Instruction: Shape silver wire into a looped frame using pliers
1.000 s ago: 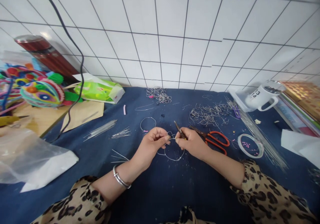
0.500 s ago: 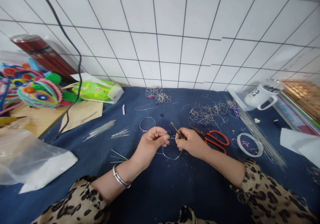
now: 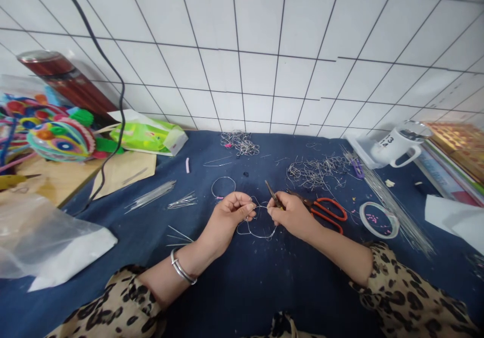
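My left hand (image 3: 237, 208) pinches a piece of thin silvery wire (image 3: 260, 236) bent into loops. Pliers (image 3: 273, 193) rest in my right hand (image 3: 286, 208), their jaws pointing up and away from me. The fingertips of that hand also seem to touch a strand of the wire between the two hands. A separate wire ring (image 3: 224, 178) with a pink bit on it lies just beyond my left hand. Orange-handled scissors (image 3: 328, 209) lie right beside my right hand, their blades partly hidden behind it.
Tangled wire (image 3: 317, 171) lies at the back right, and a smaller tangle (image 3: 240, 142) by the wall. Cut wires (image 3: 151, 196) lie at left, long ones (image 3: 401, 212) at right. A round dish (image 3: 378, 220) holds pink beads. A white mug (image 3: 399, 144) stands back right.
My right hand has shifted slightly right, away from my left hand, and the plier jaws have moved with it. The strand between the hands is now more stretched out.
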Available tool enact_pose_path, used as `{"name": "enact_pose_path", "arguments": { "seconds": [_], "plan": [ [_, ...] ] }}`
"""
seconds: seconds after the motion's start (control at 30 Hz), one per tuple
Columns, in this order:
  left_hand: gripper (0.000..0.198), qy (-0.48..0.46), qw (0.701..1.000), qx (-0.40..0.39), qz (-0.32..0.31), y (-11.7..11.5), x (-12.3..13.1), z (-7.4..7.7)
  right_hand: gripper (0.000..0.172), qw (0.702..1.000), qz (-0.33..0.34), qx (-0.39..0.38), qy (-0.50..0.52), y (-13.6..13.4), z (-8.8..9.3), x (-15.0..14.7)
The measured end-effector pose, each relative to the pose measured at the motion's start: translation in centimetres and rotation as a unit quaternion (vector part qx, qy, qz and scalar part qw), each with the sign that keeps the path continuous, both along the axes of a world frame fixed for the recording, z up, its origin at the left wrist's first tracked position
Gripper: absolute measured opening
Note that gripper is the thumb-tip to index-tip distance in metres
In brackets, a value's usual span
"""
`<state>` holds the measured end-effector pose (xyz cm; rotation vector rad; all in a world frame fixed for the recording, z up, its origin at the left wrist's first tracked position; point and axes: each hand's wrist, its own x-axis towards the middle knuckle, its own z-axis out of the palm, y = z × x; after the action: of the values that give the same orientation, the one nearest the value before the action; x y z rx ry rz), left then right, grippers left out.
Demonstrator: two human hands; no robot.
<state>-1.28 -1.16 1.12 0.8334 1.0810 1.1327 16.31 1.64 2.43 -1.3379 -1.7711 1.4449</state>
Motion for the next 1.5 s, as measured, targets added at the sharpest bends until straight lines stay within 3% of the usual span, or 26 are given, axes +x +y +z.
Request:
{"name": "enact_pose_path", "arguments": {
  "seconds": [0.8, 1.1, 1.23, 1.5],
  "plan": [
    [0.012, 0.054, 0.994, 0.065, -0.065, 1.0, 0.1, -0.1, 0.006, 1.000, 0.009, 0.001, -0.012, 0.0, -0.1, -0.1],
    [0.010, 0.047, 0.996, 0.076, -0.022, 0.8, 0.1, -0.3, 0.006, 0.999, 0.025, 0.012, -0.015, -0.1, 0.0, 0.0],
    [0.011, 0.026, 0.997, 0.064, -0.017, 0.7, 0.1, -0.6, 0.006, 1.000, 0.024, 0.007, -0.013, -0.1, 0.1, 0.0],
    [0.019, -0.008, 0.997, 0.016, -0.072, 0.6, -0.5, -0.1, 0.006, 1.000, -0.015, 0.004, 0.007, 0.1, 0.7, 0.0]
  ]
}}
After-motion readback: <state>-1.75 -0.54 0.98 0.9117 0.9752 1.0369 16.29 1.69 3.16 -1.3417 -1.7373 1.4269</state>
